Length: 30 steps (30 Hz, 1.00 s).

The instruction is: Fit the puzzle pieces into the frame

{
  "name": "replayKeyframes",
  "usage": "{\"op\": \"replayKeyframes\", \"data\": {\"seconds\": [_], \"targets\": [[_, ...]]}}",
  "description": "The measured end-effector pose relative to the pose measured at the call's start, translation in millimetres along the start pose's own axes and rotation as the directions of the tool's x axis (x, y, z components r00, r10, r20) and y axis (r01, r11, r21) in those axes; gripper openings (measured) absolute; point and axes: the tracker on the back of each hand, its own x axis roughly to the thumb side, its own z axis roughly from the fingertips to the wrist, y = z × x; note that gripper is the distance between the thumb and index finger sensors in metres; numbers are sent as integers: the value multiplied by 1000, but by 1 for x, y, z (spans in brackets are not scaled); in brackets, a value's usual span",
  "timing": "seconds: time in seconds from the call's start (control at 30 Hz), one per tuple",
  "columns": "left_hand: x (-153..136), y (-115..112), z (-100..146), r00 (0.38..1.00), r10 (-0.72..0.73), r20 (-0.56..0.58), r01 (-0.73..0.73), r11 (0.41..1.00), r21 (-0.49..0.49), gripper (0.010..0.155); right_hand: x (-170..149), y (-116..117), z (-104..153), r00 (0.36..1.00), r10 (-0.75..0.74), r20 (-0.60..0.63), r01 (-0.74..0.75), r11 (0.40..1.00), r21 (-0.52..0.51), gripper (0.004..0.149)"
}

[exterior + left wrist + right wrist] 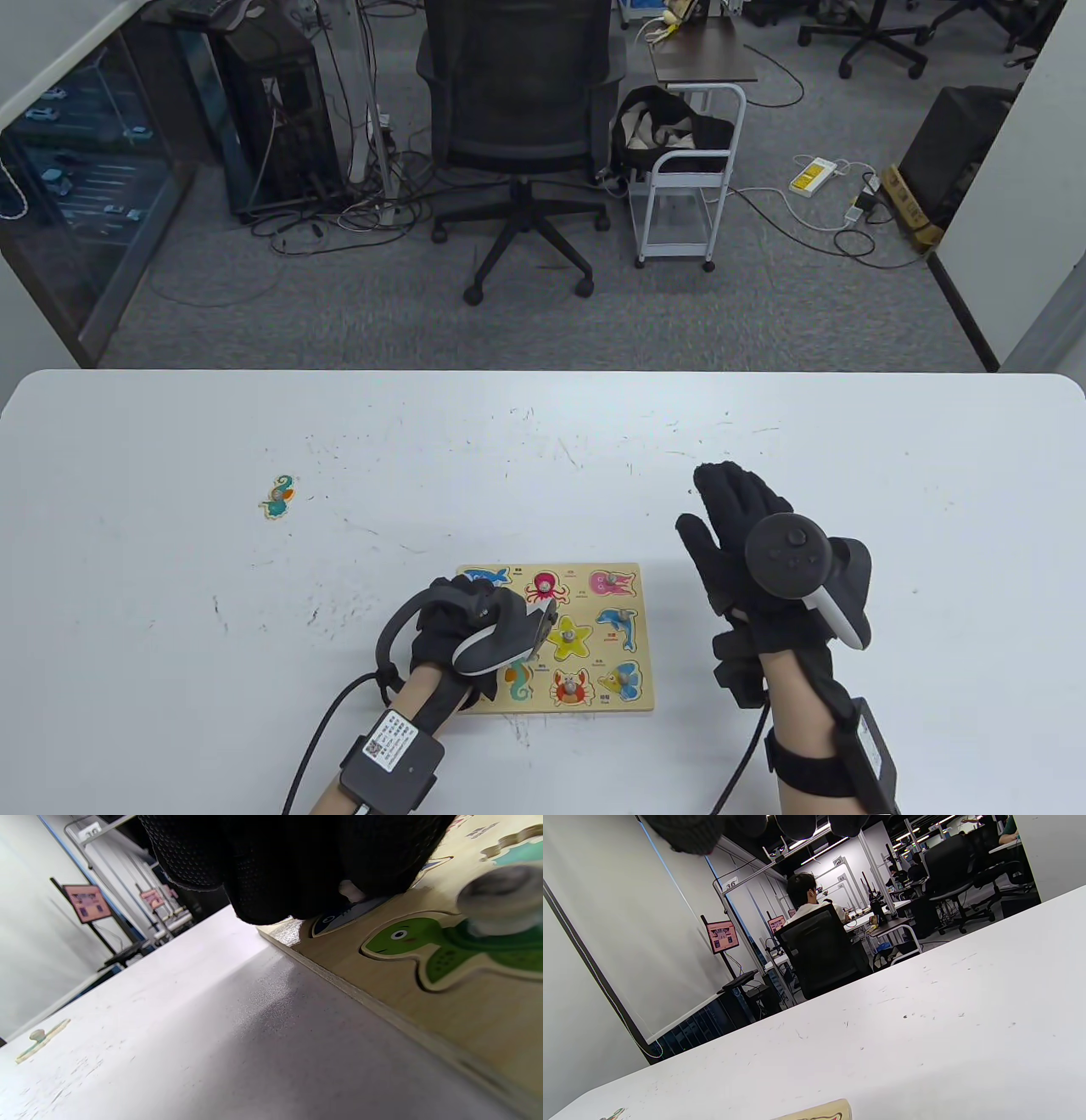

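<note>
The wooden puzzle frame (632,700) lies near the table's front edge, with sea-animal pieces in its slots. My left hand (465,598) rests on the frame's left side. Its fingers (297,866) curl down on the blue fish piece (339,916) at the frame's far left corner, around its pale peg. A green turtle piece (441,946) sits in its slot beside it. A loose teal and orange piece (278,497) lies far left on the table, also seen as a flat shape (40,1039). My right hand (734,509) hovers right of the frame, fingers straight, holding nothing.
The white table (543,441) stretches wide behind and beside the frame. An office chair (526,127) and a small cart (687,170) stand on the floor beyond the far edge. A corner of the frame (818,1113) shows in the right wrist view.
</note>
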Motion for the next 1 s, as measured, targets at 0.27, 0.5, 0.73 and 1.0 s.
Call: {"op": "replayKeyframes", "data": {"seconds": [0.27, 0.5, 0.73, 1.0], "targets": [[-18, 6, 0, 994, 107, -3, -107, 992, -66, 55, 1, 0, 0, 1000, 5, 5, -5, 1000, 1, 64], [-75, 15, -4, 973, 181, -142, -192, 979, -71, 57, 1, 0, 0, 1000, 8, 7, -8, 1000, -8, 64], [-141, 17, -17, 926, 161, -340, -200, 977, -80, 60, 0, -1, 2, 1000, 8, -4, -8, 1000, -13, 64], [-203, 3, -35, 839, 200, -507, -272, 960, -71, 60, -5, -4, 3, 1000, 3, -31, -3, 1000, -19, 64]]}}
